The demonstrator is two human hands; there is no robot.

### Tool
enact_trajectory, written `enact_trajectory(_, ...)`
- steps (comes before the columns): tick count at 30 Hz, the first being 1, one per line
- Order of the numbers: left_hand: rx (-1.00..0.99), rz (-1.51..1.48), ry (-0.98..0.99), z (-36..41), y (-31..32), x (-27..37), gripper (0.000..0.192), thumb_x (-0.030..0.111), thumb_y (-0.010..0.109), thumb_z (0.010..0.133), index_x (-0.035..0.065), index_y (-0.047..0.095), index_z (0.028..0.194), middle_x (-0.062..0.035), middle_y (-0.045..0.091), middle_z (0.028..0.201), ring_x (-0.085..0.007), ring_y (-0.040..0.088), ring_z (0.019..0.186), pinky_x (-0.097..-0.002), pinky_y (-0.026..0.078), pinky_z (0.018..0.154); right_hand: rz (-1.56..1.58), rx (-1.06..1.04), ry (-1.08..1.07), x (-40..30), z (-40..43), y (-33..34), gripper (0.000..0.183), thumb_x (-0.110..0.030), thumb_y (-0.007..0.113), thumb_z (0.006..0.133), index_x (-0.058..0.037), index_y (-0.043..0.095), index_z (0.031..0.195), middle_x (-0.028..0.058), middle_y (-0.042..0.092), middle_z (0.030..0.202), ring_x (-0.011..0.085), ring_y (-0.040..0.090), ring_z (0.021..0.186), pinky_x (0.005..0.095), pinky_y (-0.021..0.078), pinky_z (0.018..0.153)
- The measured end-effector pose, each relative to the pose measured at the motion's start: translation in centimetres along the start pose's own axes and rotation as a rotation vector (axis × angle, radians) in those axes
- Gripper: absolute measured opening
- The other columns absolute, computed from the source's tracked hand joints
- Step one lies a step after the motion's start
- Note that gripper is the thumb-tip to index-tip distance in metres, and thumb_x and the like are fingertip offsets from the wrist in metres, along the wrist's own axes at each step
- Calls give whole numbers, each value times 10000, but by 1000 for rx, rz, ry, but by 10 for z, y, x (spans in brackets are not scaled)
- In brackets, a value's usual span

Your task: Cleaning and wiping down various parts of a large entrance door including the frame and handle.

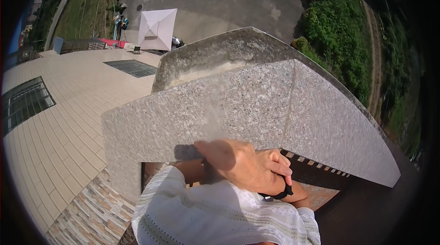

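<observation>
Both my hands overlap just above the near edge of a speckled granite ledge [251, 107]. My right hand [233, 160] lies across the left wrist, its back up and its fingertips blurred; whether they grip anything cannot be made out. Beneath it, my left hand [276, 166] is mostly hidden. Its bent fingers show at the right wrist, against a black wristband [283, 191] that they seem to pinch. A dark band [207, 167] also shows at the left wrist. White knitted sleeves [165, 190] cover both upper forearms.
The ledge is high above a paved yard [220, 0]. Past it juts a weathered concrete slab [213, 52]. A cream-tiled wall [86, 97] with barred windows [132, 68] drops away at left. Below stand a pale square canopy [158, 30] and green shrubs [337, 35].
</observation>
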State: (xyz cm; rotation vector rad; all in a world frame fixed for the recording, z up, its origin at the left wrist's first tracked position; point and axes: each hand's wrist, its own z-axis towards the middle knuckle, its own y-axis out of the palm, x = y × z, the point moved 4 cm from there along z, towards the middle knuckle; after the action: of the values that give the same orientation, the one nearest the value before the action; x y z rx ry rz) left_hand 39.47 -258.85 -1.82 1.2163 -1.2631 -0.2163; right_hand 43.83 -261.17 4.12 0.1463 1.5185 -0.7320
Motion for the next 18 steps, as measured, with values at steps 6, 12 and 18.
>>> enact_trajectory(6, -14, 50, -7, 4, 16, -21, 311, 267, 503, 888, 8, 671, 849, -16, 498, 657, -102, 479, 607, -261, 361, 545, 63, 139, -66, 0, -21, -8, 398, -31, 587, 627, -6, 553, 1022, 72, 516, 672, 217, 566, 626, 316, 449, 514)
enact_trajectory(12, -150, -2, -132, 18, 50, -39, 318, 254, 476, 904, 9, 669, 843, -19, 500, 661, -103, 483, 625, -252, 373, 574, -77, 260, -41, -15, -61, -13, 397, -37, 595, 631, -20, 558, 1026, 65, 519, 673, 210, 564, 621, 315, 448, 511)
enact_trajectory(18, -221, 52, -262, 16, 101, -77, 311, 231, 458, 912, 10, 662, 833, -20, 505, 667, -87, 487, 650, -231, 389, 629, -186, 390, -3, -52, -127, -7, 390, -47, 606, 639, -44, 567, 1028, 54, 519, 673, 202, 561, 612, 311, 444, 504)
